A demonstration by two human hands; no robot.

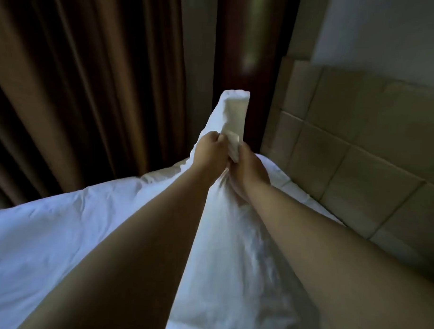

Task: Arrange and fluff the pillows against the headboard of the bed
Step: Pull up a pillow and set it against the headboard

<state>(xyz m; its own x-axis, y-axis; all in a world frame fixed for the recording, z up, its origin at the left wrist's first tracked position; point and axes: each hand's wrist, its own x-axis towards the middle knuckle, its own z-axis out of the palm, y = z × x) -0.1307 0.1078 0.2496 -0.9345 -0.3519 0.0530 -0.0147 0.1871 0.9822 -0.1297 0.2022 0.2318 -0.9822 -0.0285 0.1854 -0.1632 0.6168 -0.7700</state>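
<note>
A white pillow runs lengthwise between my forearms, its far end lifted off the bed. My left hand and my right hand are side by side and both grip bunched fabric at that far end. A loose flap of the pillowcase sticks up beyond my fingers. The padded beige headboard stands to the right of the pillow. White bedding covers the bed below and to the left.
Brown curtains hang along the far side of the bed at the left. A dark wooden post stands behind the pillow's raised end. A pale wall rises above the headboard.
</note>
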